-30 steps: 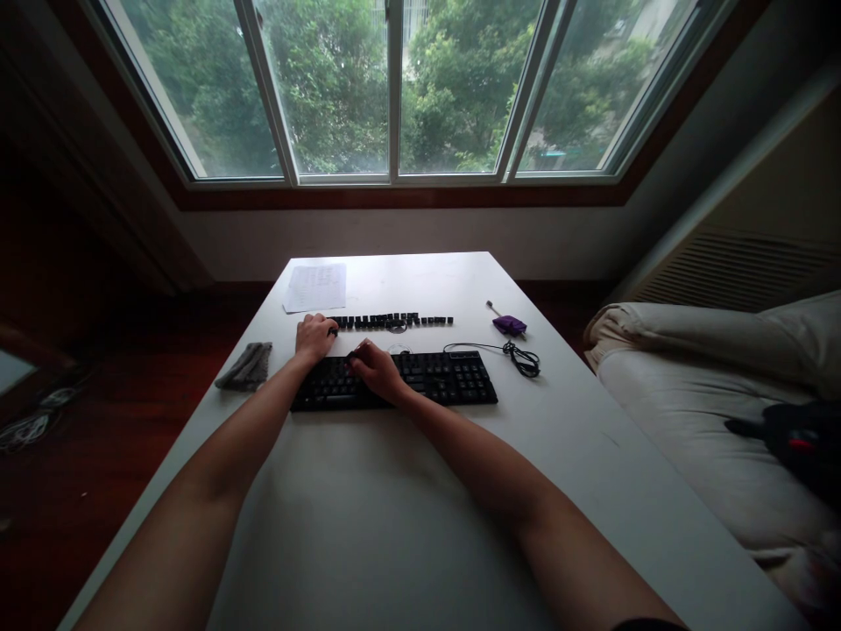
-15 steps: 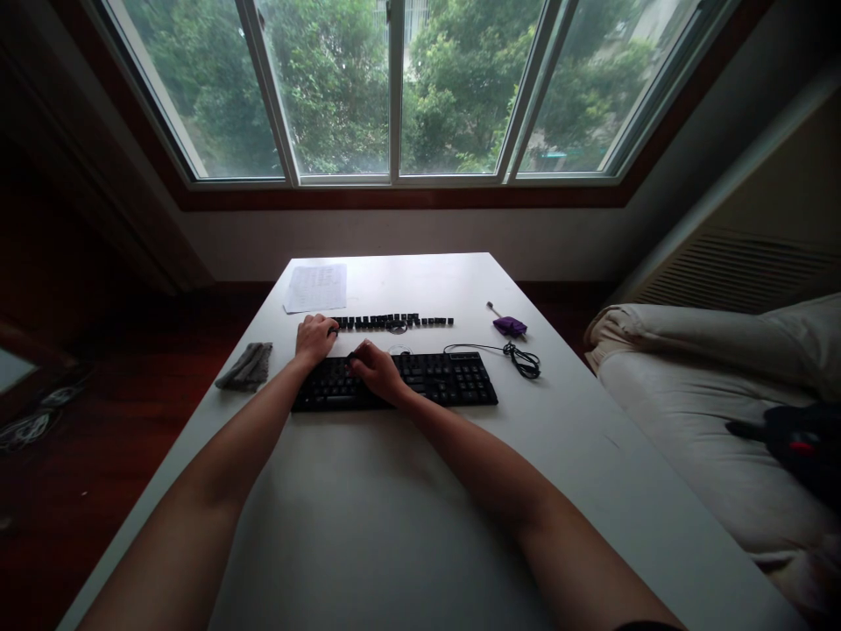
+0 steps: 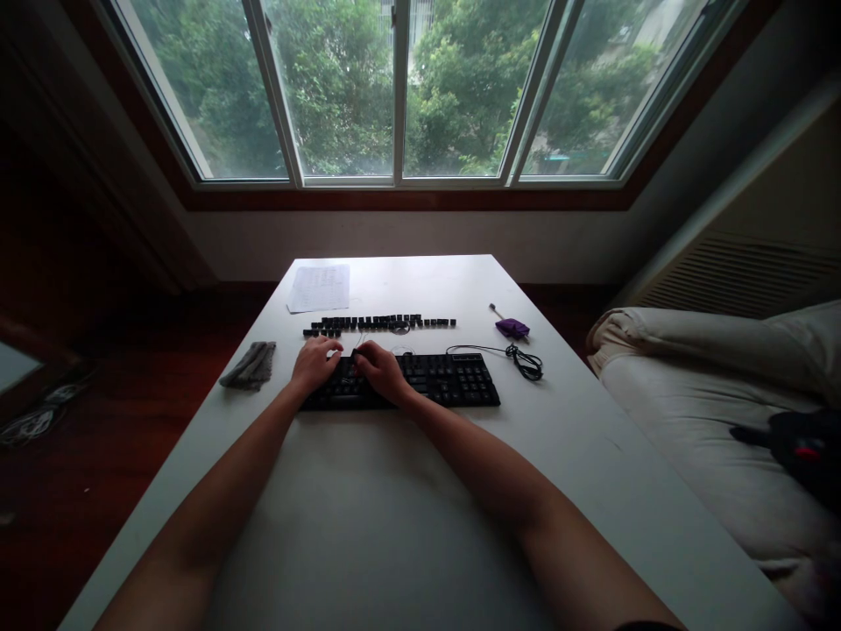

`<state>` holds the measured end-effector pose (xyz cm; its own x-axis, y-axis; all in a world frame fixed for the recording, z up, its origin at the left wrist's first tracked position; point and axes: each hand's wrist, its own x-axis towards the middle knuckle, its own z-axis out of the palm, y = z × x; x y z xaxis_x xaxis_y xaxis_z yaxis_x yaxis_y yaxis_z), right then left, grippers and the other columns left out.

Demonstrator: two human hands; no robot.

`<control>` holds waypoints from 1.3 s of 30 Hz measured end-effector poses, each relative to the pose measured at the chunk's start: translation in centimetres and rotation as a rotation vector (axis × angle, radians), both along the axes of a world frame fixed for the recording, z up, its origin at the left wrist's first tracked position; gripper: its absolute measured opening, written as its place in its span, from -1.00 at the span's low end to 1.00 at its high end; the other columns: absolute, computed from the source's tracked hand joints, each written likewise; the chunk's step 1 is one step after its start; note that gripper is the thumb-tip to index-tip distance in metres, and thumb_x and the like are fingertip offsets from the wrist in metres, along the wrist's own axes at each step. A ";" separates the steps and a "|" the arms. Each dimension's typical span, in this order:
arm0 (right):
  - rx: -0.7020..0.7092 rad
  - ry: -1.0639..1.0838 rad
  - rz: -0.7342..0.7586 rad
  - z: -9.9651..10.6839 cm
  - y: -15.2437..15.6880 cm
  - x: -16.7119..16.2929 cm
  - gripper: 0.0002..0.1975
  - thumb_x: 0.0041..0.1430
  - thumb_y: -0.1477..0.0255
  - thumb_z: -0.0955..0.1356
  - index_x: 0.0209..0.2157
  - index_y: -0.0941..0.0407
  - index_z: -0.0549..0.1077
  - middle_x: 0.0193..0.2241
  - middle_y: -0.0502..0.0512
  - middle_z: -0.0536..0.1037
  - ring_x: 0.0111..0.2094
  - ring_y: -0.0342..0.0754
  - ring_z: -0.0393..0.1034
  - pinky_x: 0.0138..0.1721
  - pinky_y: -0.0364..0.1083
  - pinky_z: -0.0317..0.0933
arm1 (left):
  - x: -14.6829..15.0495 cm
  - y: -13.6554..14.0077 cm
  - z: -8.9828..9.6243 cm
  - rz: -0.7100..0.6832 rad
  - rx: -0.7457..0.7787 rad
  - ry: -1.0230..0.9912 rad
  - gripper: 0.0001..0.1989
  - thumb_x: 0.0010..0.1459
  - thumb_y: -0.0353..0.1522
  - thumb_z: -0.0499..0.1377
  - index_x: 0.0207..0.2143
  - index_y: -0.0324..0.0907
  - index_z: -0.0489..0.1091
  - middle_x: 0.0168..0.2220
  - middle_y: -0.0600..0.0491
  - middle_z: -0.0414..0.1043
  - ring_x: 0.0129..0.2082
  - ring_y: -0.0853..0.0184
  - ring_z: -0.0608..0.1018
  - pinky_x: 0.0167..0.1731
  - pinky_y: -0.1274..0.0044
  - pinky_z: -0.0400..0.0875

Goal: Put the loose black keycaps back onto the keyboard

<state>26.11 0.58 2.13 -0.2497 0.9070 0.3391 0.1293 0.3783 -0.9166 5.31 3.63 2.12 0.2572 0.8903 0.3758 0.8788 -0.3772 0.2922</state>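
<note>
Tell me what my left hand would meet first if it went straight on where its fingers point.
Probably your right hand: your left hand points toward it near the far edge of the keyboard, though relative height is unclear.

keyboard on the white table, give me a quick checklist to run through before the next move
1. Keyboard lying flat on the white table: ok.
2. Loose keycaps set out beyond the keyboard, apart from it: ok.
3. Cable bundled to the right, off the keys: ok.
4. Gray cloth clear of the keyboard's left end: ok.
5. Left hand, at the keyboard's left part, free of any keycap: cannot tell; its fingertips are too small to read.
6. Right hand gripping something securely: cannot tell; the dark spot by its fingertips blends with the keyboard.
</note>
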 end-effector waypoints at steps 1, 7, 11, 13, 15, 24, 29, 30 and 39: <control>-0.004 -0.001 -0.004 0.0 0.0 0.0 -0.80 0.24 0.26 0.30 -0.22 0.07 0.44 -0.48 -0.05 0.53 -0.45 -0.10 0.43 -0.32 -0.13 0.29 | 0.1 -0.4 0.0 -0.001 -0.009 0.001 -0.78 0.24 -0.30 0.10 -0.19 -0.06 0.55 -0.14 -0.02 0.50 -0.06 0.13 0.45 0.01 0.31 0.34; -0.008 0.017 -0.051 0.2 0.7 0.0 -0.74 0.24 0.22 0.30 -0.17 0.08 0.46 -0.48 -0.03 0.54 -0.44 -0.08 0.46 -0.34 -0.13 0.29 | 0.6 -1.6 0.1 -0.005 -0.042 0.021 -0.78 0.23 -0.30 0.11 -0.17 -0.06 0.53 -0.13 -0.02 0.52 -0.07 0.12 0.47 -0.02 0.31 0.34; 0.024 -0.035 -0.103 0.7 1.2 0.1 -0.72 0.24 0.21 0.31 -0.15 0.09 0.49 -0.48 -0.01 0.55 -0.43 -0.08 0.45 -0.33 -0.13 0.28 | 0.6 -1.7 0.2 -0.019 -0.058 0.004 -0.79 0.24 -0.30 0.11 -0.17 -0.06 0.54 -0.12 -0.01 0.53 -0.06 0.12 0.47 0.00 0.30 0.34; 0.041 -0.061 -0.118 0.8 1.3 0.2 -0.72 0.24 0.21 0.32 -0.14 0.09 0.50 -0.45 0.00 0.57 -0.42 -0.08 0.45 -0.32 -0.14 0.27 | 0.6 -1.6 0.3 -0.026 -0.064 -0.003 -0.79 0.24 -0.30 0.12 -0.17 -0.06 0.54 -0.11 -0.02 0.52 -0.05 0.12 0.46 0.01 0.30 0.34; 0.061 -0.090 -0.123 0.9 1.5 0.1 -0.72 0.24 0.23 0.33 -0.13 0.09 0.51 -0.44 0.00 0.58 -0.41 -0.09 0.44 -0.31 -0.14 0.26 | 0.6 -1.6 0.3 -0.030 -0.064 -0.006 -0.79 0.24 -0.31 0.12 -0.16 -0.06 0.54 -0.12 -0.02 0.52 -0.04 0.12 0.46 0.01 0.30 0.33; 0.083 -0.234 -0.082 0.9 2.0 -0.3 -0.80 0.23 0.29 0.34 -0.19 0.06 0.53 -0.47 -0.04 0.55 -0.45 -0.11 0.38 -0.35 -0.16 0.18 | 0.6 -1.7 0.3 -0.051 -0.036 0.025 -0.78 0.25 -0.32 0.10 -0.14 -0.08 0.52 -0.12 -0.03 0.51 -0.07 0.13 0.46 -0.02 0.30 0.34; 0.196 -0.343 0.000 1.4 1.3 0.0 -0.85 0.23 0.32 0.33 -0.24 0.06 0.51 -0.48 -0.05 0.50 -0.46 -0.12 0.30 -0.37 -0.17 0.11 | 0.7 -1.8 0.5 -0.046 -0.036 0.050 -0.77 0.25 -0.32 0.09 -0.11 -0.08 0.51 -0.12 -0.05 0.50 -0.07 0.12 0.47 -0.01 0.30 0.35; 0.228 -0.364 0.004 1.5 1.1 0.0 -0.87 0.22 0.34 0.33 -0.27 0.07 0.50 -0.48 -0.04 0.49 -0.46 -0.13 0.28 -0.37 -0.17 0.09 | 0.7 -1.8 0.6 -0.047 -0.033 0.050 -0.77 0.25 -0.32 0.09 -0.11 -0.08 0.51 -0.11 -0.05 0.50 -0.07 0.12 0.47 -0.01 0.30 0.35; 0.283 -0.438 0.023 2.0 0.3 0.9 -0.94 0.15 0.44 0.33 -0.33 0.07 0.46 -0.48 -0.05 0.44 -0.46 -0.13 0.23 -0.38 -0.17 0.04 | 0.6 -1.9 0.6 -0.049 -0.045 0.020 -0.78 0.26 -0.33 0.09 -0.15 -0.07 0.51 -0.11 -0.03 0.52 -0.06 0.13 0.47 0.00 0.31 0.35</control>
